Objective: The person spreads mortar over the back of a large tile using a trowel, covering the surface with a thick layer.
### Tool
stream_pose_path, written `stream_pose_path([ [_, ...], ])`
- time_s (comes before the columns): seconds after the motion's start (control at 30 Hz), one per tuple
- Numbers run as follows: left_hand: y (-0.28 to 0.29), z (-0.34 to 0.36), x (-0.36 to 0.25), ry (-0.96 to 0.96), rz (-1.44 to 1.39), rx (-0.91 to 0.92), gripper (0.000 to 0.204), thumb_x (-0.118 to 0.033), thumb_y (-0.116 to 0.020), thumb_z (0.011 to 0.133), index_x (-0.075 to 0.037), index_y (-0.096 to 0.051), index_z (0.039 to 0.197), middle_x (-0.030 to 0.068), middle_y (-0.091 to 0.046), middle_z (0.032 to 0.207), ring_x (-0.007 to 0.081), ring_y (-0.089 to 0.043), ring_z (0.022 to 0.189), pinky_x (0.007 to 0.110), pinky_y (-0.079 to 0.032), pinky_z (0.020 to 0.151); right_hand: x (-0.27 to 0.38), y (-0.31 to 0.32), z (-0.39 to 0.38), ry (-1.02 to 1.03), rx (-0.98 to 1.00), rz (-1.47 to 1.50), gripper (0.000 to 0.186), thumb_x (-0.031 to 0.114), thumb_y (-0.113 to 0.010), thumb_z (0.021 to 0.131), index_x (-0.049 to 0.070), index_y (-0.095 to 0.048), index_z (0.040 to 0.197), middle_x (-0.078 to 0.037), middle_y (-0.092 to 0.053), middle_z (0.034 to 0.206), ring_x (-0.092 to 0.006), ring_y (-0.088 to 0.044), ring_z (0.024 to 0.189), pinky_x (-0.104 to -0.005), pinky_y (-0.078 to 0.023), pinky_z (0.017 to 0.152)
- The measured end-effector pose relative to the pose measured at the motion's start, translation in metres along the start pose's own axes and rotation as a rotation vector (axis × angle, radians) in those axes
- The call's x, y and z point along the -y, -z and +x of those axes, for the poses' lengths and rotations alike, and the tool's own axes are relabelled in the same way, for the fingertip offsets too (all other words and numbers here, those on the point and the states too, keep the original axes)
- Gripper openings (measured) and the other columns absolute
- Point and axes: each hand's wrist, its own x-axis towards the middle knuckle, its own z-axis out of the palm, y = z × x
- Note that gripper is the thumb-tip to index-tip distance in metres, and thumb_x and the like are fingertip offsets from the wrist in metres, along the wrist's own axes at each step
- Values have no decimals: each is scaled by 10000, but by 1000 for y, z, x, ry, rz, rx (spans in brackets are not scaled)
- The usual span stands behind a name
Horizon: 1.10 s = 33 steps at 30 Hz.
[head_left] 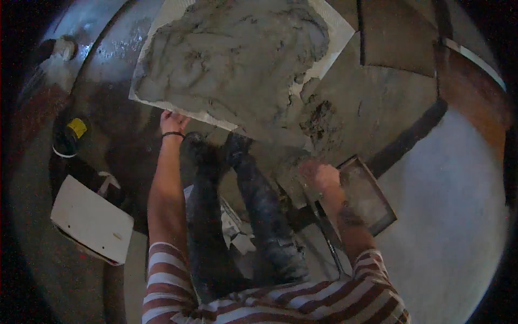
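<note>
A large light slab (339,21) with a ribbed edge lies tilted in front of me. Wet grey mortar (232,59) covers most of its face in an uneven layer. At the slab's near left edge is my left hand (174,122), its fingers curled against the rim and partly hidden below it. My right hand (324,177) is closed and slightly blurred, right of my legs. It grips what looks like a mortar-caked trowel (294,186), whose blade reaches left of the fist. More loose mortar (322,124) clings by the slab's near right corner.
A shallow rectangular frame or tray (387,208) lies just right of my right forearm. To the left stand a white box-like thing (91,218) and a dark item with a yellow patch (77,128). A dark flat panel (396,40) lies at the far right.
</note>
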Motion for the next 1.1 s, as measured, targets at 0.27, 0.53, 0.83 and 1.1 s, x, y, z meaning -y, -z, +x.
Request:
stream_pose_path([
  [0.27,7,-7,5,-28,130,37,367,-172,-380,896,-204,-270,1245,119,-431,1251,324,-485,1083,540,-445,840,29,92,-24,185,-194,-262,268,259,-439,872,168,-537,1104,-153,-590,918,-289,-636,664,-437,-508,553],
  [0.53,115,43,-61,6,-455,407,526,-32,-503,849,-216,-256,1275,110,-451,1205,272,-502,1075,503,-487,794,39,207,93,206,-389,-350,250,287,-402,899,147,-554,1039,-134,-621,834,-302,-628,744,-428,-499,601],
  [0.83,38,4,-16,131,-394,350,522,-16,-512,828,-232,-300,1254,102,-459,1206,279,-525,1023,525,-485,780,-15,217,65,-24,-356,-183,319,342,-372,916,94,-569,954,-159,-622,902,-348,-607,799,-449,-491,691],
  [1.1,2,-7,7,-41,-75,129,501,-7,-504,824,-226,-306,1229,105,-459,1221,295,-550,994,508,-500,757,-38,271,97,-7,-188,-409,305,341,-384,896,97,-539,991,-159,-619,930,-323,-623,773,-459,-495,635],
])
